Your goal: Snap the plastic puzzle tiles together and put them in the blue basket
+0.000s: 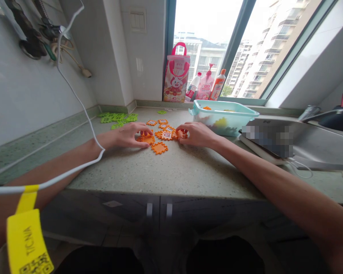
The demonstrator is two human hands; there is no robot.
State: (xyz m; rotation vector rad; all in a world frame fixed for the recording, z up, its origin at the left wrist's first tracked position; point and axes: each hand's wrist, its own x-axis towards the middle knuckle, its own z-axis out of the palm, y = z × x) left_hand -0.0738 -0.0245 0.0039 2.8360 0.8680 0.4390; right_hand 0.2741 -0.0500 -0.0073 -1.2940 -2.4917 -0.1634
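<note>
Orange interlocking plastic tiles with notched edges lie in a loose cluster on the counter between my hands. My left hand curls its thumb and fingers around the edges of an orange tile at the cluster's left side. On the right, my right hand pinches another orange tile, partly hidden by its fingers. Between the hands lies an orange tile with a white window pattern. A plain orange tile lies flat nearer to me. Smaller patterned tiles rest behind.
Green tiles are grouped at the back left. A light-blue plastic tub with colourful pieces stands behind my right hand, beside the steel sink. A white cable hangs across my left forearm. A bag and bottles line the windowsill.
</note>
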